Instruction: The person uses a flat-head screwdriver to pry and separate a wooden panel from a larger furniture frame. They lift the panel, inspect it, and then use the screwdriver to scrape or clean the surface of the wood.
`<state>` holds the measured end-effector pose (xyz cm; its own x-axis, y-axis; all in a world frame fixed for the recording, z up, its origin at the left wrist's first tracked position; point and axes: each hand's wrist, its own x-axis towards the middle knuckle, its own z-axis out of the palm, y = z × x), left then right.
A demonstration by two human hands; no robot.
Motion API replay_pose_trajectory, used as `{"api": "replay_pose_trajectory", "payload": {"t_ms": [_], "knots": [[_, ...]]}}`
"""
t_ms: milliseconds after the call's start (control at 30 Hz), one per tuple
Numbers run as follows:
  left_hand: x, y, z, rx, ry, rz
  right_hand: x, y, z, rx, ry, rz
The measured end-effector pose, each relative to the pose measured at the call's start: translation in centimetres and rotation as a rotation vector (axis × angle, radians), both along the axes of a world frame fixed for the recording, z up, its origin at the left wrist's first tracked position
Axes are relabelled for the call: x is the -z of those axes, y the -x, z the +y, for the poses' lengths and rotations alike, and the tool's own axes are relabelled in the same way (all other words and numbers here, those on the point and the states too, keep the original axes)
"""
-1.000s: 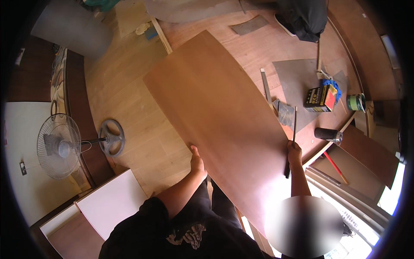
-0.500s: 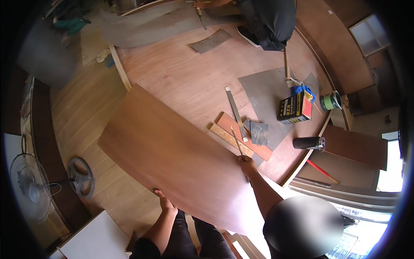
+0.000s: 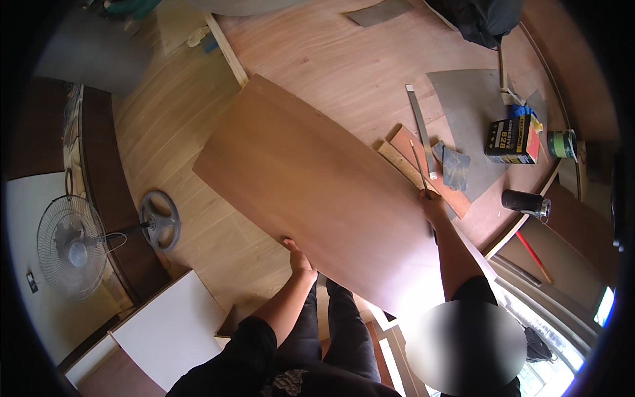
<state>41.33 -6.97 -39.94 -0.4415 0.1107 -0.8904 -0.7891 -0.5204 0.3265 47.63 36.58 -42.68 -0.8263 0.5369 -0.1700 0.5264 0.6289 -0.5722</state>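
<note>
A large, thin brown wood sheet [image 3: 304, 178] lies slantwise in front of me, its far part resting by the raised wooden platform. My left hand [image 3: 301, 258] is closed on its near long edge, thumb on top and fingers hidden beneath. At the opposite long edge, my right hand [image 3: 433, 206] is closed round a slim, rod-like tool [image 3: 417, 159] whose pale tip points away from me. Whether those fingers also grip the sheet cannot be made out. Just past that hand lie narrow wood strips [image 3: 403, 167], a metal straightedge [image 3: 421, 129] and dark sheet scraps [image 3: 456, 170].
On the platform [image 3: 311, 59] stand a black adhesive can [image 3: 509, 141], a green tin [image 3: 561, 144] and a lying black flask [image 3: 524, 204]. A person in dark clothing [image 3: 486, 20] is at the far right. A fan [image 3: 73, 248] and white board [image 3: 169, 331] are left.
My view has swung, so the scene sits further right, with the platform's far part higher. Both hands keep their places on the sheet and tool. Less of the other person shows.
</note>
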Motion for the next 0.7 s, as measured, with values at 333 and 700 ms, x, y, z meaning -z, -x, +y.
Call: {"api": "replay_pose_trajectory", "payload": {"t_ms": [333,700], "knots": [[0.5,-0.2,1.3,-0.043,0.048,-0.052,0.9,-1.1,2.0,-0.021,0.081,0.07],[0.8,0.7,2.0,-0.001,0.038,-0.039,0.0,-2.2,0.6,0.088,-0.151,-0.074]]}}
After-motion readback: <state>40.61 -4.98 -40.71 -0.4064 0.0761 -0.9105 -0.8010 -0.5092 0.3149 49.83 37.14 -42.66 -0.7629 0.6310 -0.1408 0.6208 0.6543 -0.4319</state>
